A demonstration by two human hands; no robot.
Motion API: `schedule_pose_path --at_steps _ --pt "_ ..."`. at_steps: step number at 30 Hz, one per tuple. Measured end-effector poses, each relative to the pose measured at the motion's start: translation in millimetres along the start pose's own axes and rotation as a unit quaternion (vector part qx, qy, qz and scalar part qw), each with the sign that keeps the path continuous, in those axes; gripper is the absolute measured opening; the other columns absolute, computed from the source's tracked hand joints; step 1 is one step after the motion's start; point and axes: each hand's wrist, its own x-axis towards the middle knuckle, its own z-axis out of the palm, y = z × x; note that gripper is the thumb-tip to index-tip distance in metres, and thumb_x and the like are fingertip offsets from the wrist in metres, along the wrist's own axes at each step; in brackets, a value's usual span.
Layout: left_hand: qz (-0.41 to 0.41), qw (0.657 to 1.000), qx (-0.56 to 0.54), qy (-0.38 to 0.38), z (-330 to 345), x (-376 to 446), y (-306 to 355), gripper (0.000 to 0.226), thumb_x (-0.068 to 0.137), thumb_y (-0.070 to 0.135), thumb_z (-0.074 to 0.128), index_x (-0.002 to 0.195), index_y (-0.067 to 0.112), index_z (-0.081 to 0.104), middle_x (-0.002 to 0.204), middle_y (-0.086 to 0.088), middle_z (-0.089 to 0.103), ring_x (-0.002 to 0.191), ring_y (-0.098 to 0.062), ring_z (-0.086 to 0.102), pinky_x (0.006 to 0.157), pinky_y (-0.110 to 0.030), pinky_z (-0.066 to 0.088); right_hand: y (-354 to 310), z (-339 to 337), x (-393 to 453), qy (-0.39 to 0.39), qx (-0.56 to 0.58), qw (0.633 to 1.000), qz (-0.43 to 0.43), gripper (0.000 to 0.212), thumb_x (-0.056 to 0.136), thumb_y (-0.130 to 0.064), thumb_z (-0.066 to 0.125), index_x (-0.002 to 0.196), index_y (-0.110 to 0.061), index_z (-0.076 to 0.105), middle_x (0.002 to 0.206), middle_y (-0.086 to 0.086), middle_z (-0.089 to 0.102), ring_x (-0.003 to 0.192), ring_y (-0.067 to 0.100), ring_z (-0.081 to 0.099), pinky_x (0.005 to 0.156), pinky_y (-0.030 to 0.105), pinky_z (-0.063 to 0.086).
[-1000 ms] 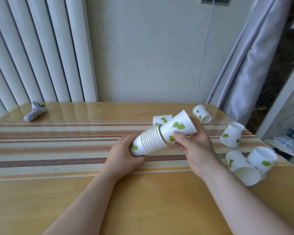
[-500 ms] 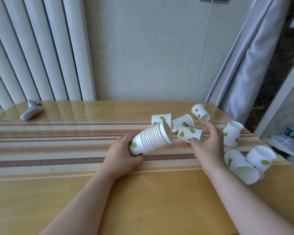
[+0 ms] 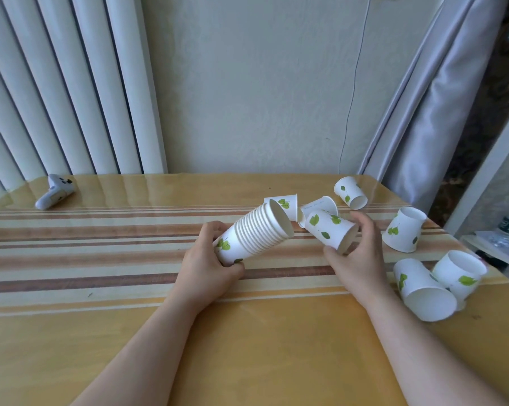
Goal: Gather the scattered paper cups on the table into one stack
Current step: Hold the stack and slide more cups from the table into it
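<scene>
- Head view, looking down at a wooden table (image 3: 247, 347) with brown and cream stripes across it.
- The left hand (image 3: 206, 265) is wrapped tight around the bottom end of the stack (image 3: 256, 232) of white paper cups with green leaves.
- The stack is tipped over, with its open mouth pointing up and to the right. It is near the middle of the table, and I cannot tell if its bottom end touches the wood.
- Just to the right of the stack, the right hand (image 3: 361, 253) grips one single cup (image 3: 331, 231) by its rim, thumb below and fingers above.
- That single cup lies on its side, with its bottom pointing at the mouth of the stack. The two are close but apart.
- Right behind the stack's mouth sits an upside-down cup (image 3: 285, 202), and a tipped cup (image 3: 317, 208) lies next to it.
- Further back and to the right of the stack, another cup lies on its side (image 3: 350, 191).
- Well to the right of the stack, past the right hand, one cup stands upside down (image 3: 402, 230).
- To the right of the stack and closer to the person, two cups touch: one fallen cup (image 3: 420, 288) and one standing cup (image 3: 458, 272).
- Far to the left of the stack, at the back edge of the table, lies a white game controller (image 3: 54, 194).
</scene>
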Motion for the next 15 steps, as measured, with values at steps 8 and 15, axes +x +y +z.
schedule_pose_path --at_steps 8,15 --pt "-0.018 1.000 -0.007 0.003 0.2 0.7 0.0 0.063 0.077 0.017 0.082 0.124 0.041 0.049 0.113 0.018 0.069 0.096 -0.003 0.066 0.071 -0.022 0.048 -5.7 0.6 -3.9 -0.042 -0.003 0.998 -0.042 0.076 0.077 -0.034 0.080 0.143 -0.052 0.047 0.131 -0.018 0.061 0.121 0.018 0.058 0.097 0.035 0.049" --pt "-0.023 1.000 -0.008 -0.002 -0.3 0.5 0.7 0.065 0.075 0.017 0.082 0.127 0.041 0.049 0.115 0.020 0.069 0.098 -0.003 0.066 0.072 -0.024 0.049 -7.8 2.9 -6.4 -0.095 -0.030 0.995 -0.026 0.074 0.082 -0.030 0.089 0.139 -0.040 0.044 0.120 -0.018 0.065 0.106 0.004 0.061 0.080 0.027 0.049"
